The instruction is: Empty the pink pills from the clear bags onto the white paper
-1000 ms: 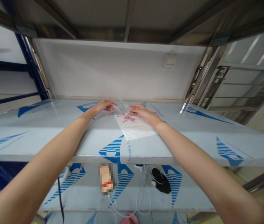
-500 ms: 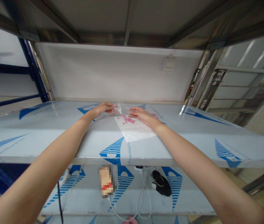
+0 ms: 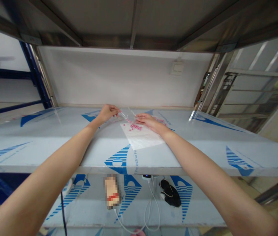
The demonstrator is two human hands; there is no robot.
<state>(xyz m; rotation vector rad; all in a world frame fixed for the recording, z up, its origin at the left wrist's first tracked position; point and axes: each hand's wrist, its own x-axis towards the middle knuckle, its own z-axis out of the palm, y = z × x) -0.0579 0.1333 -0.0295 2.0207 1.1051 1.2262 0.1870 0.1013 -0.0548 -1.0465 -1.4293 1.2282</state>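
A clear plastic bag (image 3: 128, 114) is stretched between my two hands above the shelf. My left hand (image 3: 108, 112) pinches its left edge with the fingertips. On the other side my right hand (image 3: 149, 120) grips the bag, its fingers closed and its wrist low over the white sheet (image 3: 145, 140). Small round pink beads (image 3: 136, 127) lie loose on the sheet just below the bag, and a few show at the bag's lower part. Whether those few are inside it I cannot tell. More pink pieces (image 3: 162, 121) sit behind my right hand, partly hidden by it.
The film-covered metal shelf (image 3: 62, 141) carries the work, with another shelf (image 3: 104, 29) overhead. On the lower shelf lie a blurred-out device (image 3: 112, 191) on a white cable (image 3: 159, 213) and a black object (image 3: 170, 193). A wall switch (image 3: 177, 68) is behind.
My left hand has moved slightly up and left, drawing the bag wider and straighter. My right hand, the sheet and the loose beads stay in place.
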